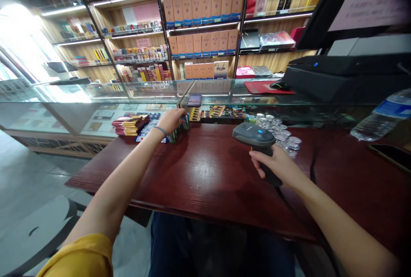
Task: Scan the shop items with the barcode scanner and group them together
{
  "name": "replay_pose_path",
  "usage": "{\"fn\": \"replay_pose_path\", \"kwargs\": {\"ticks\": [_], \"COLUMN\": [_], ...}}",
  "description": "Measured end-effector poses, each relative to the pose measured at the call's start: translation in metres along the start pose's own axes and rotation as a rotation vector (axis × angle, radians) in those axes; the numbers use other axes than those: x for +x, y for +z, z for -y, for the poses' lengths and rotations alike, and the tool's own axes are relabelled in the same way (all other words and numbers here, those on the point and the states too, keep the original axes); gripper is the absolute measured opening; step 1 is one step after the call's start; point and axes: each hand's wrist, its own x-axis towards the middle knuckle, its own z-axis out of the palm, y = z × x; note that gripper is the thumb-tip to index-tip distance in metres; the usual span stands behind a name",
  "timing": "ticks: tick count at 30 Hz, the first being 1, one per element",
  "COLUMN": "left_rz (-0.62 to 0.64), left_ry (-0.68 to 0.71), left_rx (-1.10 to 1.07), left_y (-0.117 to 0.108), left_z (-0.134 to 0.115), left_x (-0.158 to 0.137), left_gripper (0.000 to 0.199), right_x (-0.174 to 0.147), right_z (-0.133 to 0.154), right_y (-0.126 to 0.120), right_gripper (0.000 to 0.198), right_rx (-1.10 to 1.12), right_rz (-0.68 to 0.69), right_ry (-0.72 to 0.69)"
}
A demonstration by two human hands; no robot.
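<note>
Holding left hand (172,120) half-curled at small packs (174,136), cannot tell if gripping; clasping scanner (252,134) in right hand (273,164). Seemingly partway, with no pack under scanner yet.

Left grip (172,118) stretched forward, right grip (275,160) curled

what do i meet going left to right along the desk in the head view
stack of red-and-yellow packets → left hand → scanner in the right hand → clear bottle with a blue label
</note>
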Motion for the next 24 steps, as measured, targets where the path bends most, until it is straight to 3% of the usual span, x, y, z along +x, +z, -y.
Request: {"fn": "replay_pose_path", "kwargs": {"ticks": [9, 24], "left_rz": [0.109, 0.089], "left_ry": [-0.044, -0.032], "left_rx": [0.132, 0.058], "left_y": [0.016, 0.024], "left_z": [0.001, 0.012], "left_x": [0.005, 0.012], "left_gripper": [0.027, 0.030], "right_x": [-0.001, 0.000], "right_z": [0.001, -0.003], "right_y": [0.000, -0.003], "right_gripper": [0.030, 0.030], "right_rx": [-0.005, 0.018], "right_rz": [0.004, -0.003], "right_ry": [0.012, -0.004]}}
